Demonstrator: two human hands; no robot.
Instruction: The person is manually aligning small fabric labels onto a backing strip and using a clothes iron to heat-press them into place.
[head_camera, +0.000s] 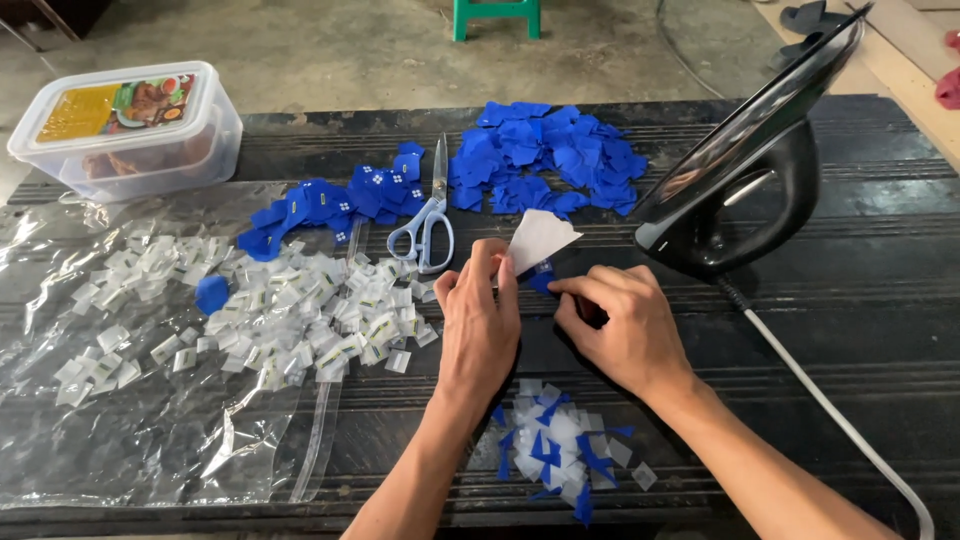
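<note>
Left hand (480, 325) and right hand (625, 325) pinch one small blue fabric patch (541, 281) between fingertips — white backing paper (538, 240) lifting above them, seemingly being peeled.

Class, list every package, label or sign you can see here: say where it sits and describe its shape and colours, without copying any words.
Plastic box: far left corner, clear, rectangular, yellow-and-picture lid label.
Small labels: heaped left of the hands, white and clear squares.
Plastic sheet: near left, clear, crumpled.
No signs or screens.
</note>
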